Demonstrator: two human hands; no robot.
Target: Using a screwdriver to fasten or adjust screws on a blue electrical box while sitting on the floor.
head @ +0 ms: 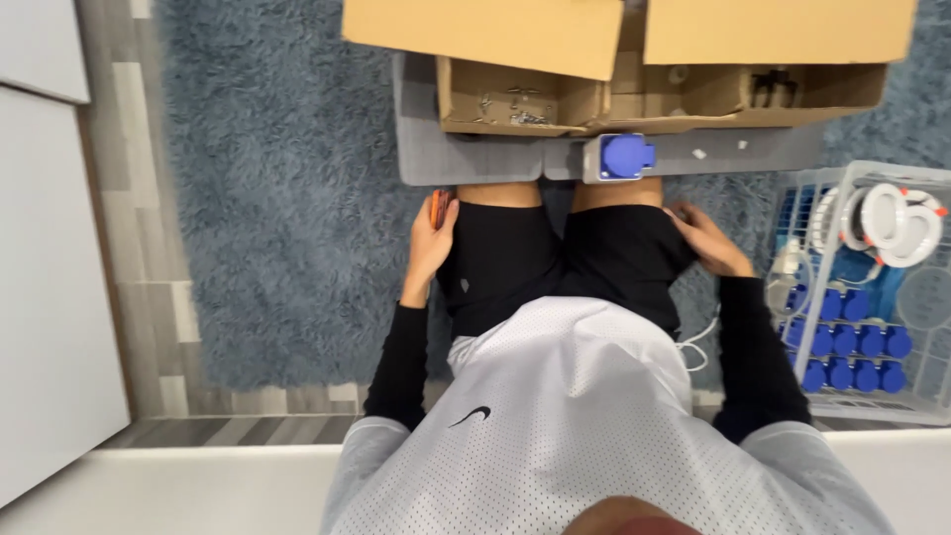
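Note:
I look straight down at my lap, black shorts and a white mesh shirt. My left hand (430, 246) rests beside my left thigh and is closed on a small orange tool (438, 208). My right hand (706, 241) lies on my right thigh with fingers apart, holding nothing. Just beyond my knees a grey socket box with a blue lid (621, 158) sits on a grey board (466, 159).
An open cardboard box (555, 99) with small metal screws and parts stands on the board. A white wire basket (860, 297) at the right holds several blue socket parts, white rings and cables. A blue shaggy rug (287, 198) covers the floor; white cabinets stand at the left.

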